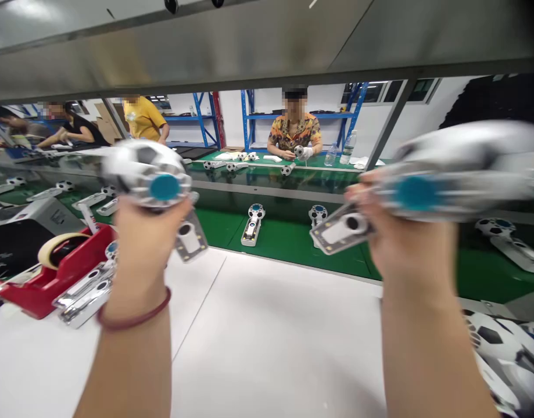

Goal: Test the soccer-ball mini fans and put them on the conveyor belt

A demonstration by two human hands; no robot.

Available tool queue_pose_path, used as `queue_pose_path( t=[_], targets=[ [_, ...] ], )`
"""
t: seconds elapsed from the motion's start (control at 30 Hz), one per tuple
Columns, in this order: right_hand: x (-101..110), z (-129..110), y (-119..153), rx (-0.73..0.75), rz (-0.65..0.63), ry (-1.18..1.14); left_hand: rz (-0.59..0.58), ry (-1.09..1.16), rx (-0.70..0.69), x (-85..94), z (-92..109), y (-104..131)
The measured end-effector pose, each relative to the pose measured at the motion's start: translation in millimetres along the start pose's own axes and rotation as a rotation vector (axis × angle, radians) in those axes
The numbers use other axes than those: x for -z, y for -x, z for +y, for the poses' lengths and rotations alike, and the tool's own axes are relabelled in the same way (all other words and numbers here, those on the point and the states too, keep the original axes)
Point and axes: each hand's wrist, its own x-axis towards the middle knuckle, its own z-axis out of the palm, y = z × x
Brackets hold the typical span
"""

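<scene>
My left hand [138,235] is closed around a soccer-ball-patterned handheld fan [138,159], raised over the near edge of the green belt. A round blue centre shows on its head, and its grey handle end with a white panel sticks out to the right of my fingers. Opposite it, my right hand [401,244] grips another soccer-ball-patterned handheld fan [471,157], badly smeared by motion. The handle of that one points left, with a dark oval button on its white panel. Two similar fans [251,226] lie on the belt between my hands.
A white tabletop [267,342] lies below. On the left stand a red tape dispenser [70,270] and several fans; more fans are piled at the lower right [497,348]. A metal shelf [249,49] hangs overhead. Across the green belt [284,249], a person [295,133] holds a ball-shaped piece.
</scene>
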Motion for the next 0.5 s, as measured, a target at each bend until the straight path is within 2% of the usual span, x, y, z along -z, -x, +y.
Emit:
queue_pose_path(
  t=[0.07, 0.1, 0.2, 0.3, 0.37, 0.4, 0.43, 0.5],
  targets=[
    [-18, 31, -9, -0.104, -0.024, 0.102, 0.217, -0.42, -0.021, -26.7, -29, -22],
    [-25, 50, -12, -0.18, -0.053, 0.146, 0.217, -0.612, 0.026, -39.0, -44, -34],
    [-38, 104, -19, -0.346, -0.108, 0.219, 0.045, -0.827, 0.077, -64.4, -87, -63],
    [-33, 137, -21, -0.325, -0.147, 0.294, -0.028, -1.065, -0.077, -76.3, -111, -75],
    [-25, 147, -21, -0.284, -0.097, 0.401, -0.059, -1.133, -0.235, -85.2, -118, -77],
    [-20, 151, -21, -0.285, -0.05, 0.478, -0.095, -1.106, -0.244, -91.3, -120, -77],
    [-15, 156, -20, -0.304, 0.001, 0.562, -0.148, -1.047, -0.194, -98.2, -122, -77],
    [-4, 166, -19, -0.404, 0.085, 0.692, -0.259, -0.912, 0.006, -113.4, -129, -77]
  ],
)
